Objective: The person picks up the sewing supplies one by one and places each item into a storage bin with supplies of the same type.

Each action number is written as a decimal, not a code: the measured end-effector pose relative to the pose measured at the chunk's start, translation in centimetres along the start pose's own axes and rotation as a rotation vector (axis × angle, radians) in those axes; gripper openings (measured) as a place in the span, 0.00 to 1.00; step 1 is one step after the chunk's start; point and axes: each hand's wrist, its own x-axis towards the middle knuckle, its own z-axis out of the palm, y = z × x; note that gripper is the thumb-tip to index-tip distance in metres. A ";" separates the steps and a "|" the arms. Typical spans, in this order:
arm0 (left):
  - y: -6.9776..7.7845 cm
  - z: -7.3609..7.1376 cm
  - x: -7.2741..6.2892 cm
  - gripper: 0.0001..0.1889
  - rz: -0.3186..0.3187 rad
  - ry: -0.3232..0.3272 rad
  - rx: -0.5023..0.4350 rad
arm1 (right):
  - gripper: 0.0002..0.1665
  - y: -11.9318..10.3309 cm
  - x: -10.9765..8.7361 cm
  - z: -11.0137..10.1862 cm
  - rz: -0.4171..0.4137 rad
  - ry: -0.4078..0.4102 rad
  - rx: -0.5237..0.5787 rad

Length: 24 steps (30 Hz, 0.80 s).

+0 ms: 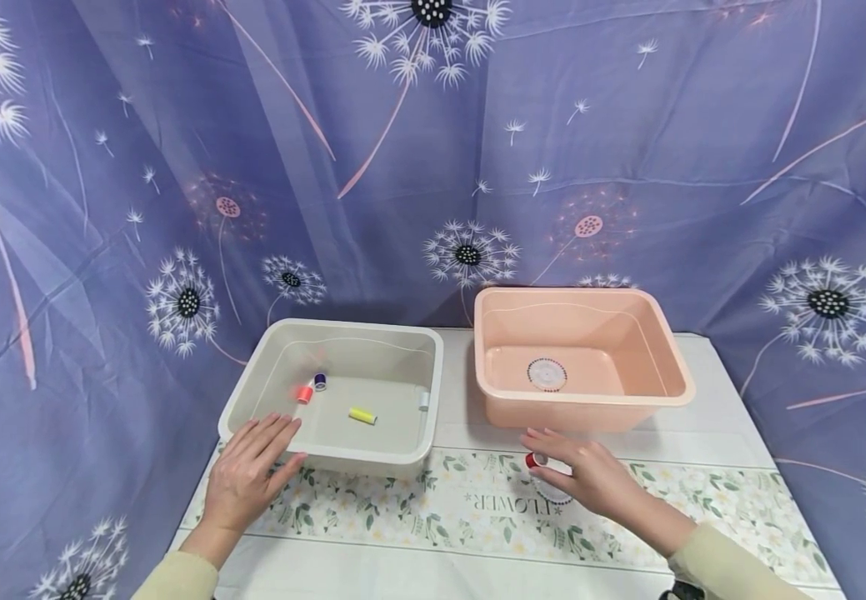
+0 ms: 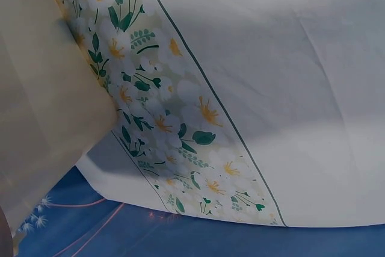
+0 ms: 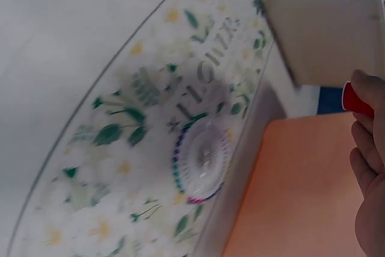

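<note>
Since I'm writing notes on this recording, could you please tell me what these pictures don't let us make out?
Head view: part of the disc on the table, behind the right hand.
Right wrist view: most of the red spool, covered by that hand; the disc's fine detail, blurred.
Left wrist view: the left hand, almost wholly outside the frame.
Head view: any markings on the yellow spool, too small.

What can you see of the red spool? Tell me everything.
The spool is small, red and roughly cylindrical, with a pale rim at one end. The right hand pinches it between thumb and fingers, holding it above the table, on the near side of the pink bin. Only the hand appears to touch it, and covers part of it. Its material is unclear.
</note>
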 end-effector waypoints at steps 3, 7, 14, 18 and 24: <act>0.0 0.1 0.1 0.36 0.008 0.016 -0.002 | 0.29 -0.5 1.2 -0.1 -0.024 -0.012 0.034; 0.0 0.1 0.1 0.36 0.007 0.017 0.001 | 0.28 -0.8 2.8 -0.1 -0.079 -0.005 0.061; 0.0 0.1 0.0 0.36 0.002 -0.004 0.004 | 0.28 -1.2 5.4 -0.4 -0.157 0.020 0.094; 0.0 0.1 0.1 0.37 0.008 0.006 -0.003 | 0.26 -1.8 6.9 -0.7 -0.157 -0.004 0.102; 0.0 0.1 0.2 0.37 0.010 0.009 -0.002 | 0.25 -2.9 8.9 -1.2 -0.161 -0.038 0.130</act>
